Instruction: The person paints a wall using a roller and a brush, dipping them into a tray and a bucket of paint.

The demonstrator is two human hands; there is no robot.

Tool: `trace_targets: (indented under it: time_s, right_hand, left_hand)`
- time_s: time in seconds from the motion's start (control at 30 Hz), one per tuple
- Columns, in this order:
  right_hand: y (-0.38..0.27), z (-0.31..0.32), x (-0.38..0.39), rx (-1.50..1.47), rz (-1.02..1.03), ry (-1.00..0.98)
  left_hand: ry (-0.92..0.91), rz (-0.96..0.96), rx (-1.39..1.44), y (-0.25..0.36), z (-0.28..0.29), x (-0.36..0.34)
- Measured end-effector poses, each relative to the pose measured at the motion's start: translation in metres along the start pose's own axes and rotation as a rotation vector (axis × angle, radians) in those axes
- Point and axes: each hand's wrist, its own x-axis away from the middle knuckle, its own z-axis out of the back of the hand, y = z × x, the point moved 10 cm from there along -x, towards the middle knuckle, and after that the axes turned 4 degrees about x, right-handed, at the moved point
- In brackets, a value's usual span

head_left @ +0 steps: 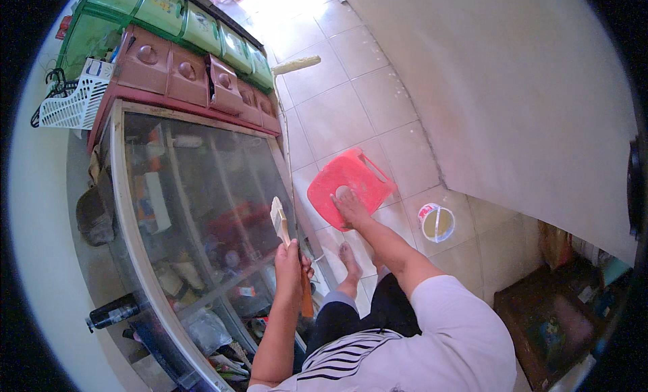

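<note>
Head view gives me a wide pale wall (pixel 540 101) on the right and a glass display counter (pixel 202 216) on the left, with tiled floor (pixel 337 115) between them. A red plastic stool (pixel 351 183) stands on the tiles, and I see one bare foot (pixel 349 206) planted on its seat. A small paint can (pixel 437 222) sits just beside the stool. My left hand (pixel 291 267) is clenched around a paintbrush (pixel 281 220), bristles up, over the counter's edge. I cannot see my right hand.
</note>
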Motion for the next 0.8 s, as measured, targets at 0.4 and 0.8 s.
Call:
trace_targets:
  time_s: [0.4,0.8]
  right_hand:
    - [-0.089,0.182,0.215,-1.317,-0.218,0.201]
    - [-0.112,0.325,0.286,-1.287,-0.391,0.622]
  left_hand:
    - [-0.136,-0.134,0.113,0.034,-0.067,0.067]
    - [-0.334,-0.239,0.165,0.085,-0.152,0.152]
